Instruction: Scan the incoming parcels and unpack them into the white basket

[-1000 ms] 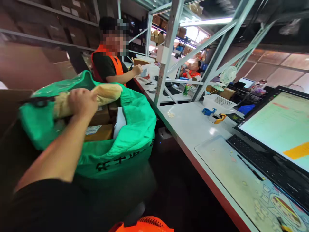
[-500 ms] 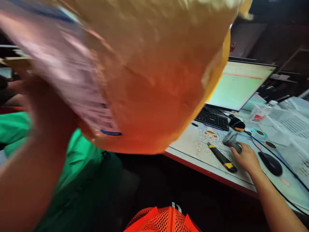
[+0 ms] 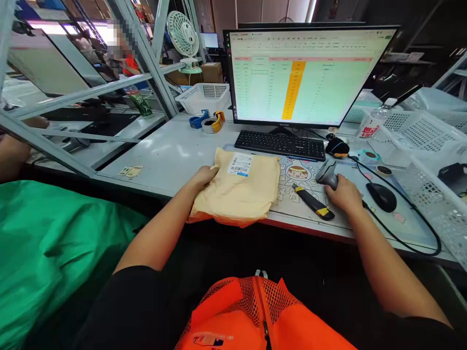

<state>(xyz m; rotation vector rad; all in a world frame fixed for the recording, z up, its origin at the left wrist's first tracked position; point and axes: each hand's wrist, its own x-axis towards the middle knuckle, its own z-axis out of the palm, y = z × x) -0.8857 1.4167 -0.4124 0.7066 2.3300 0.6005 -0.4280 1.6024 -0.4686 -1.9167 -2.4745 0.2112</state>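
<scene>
A pale yellow soft parcel point(image 3: 239, 192) with a white barcode label point(image 3: 240, 164) lies flat at the front edge of the white desk point(image 3: 171, 150). My left hand point(image 3: 205, 176) grips the parcel's left edge. To the right, my right hand point(image 3: 343, 193) is closed round the handle of a grey barcode scanner point(image 3: 327, 173) that rests on the desk mat. A black and yellow utility knife point(image 3: 312, 202) lies between the parcel and the scanner.
A monitor point(image 3: 302, 75) with a green spreadsheet stands behind a black keyboard point(image 3: 280, 144). A mouse point(image 3: 381, 196), white baskets point(image 3: 412, 131), tape dispensers point(image 3: 206, 121) and a fan point(image 3: 182, 36) sit around. A green sack point(image 3: 51, 253) is at my left. Another person's arm point(image 3: 12, 148) shows far left.
My left hand lifted the parcel out of the green sack, swung it past the camera and laid it on the desk. My right hand reached the scanner and took hold of it.
</scene>
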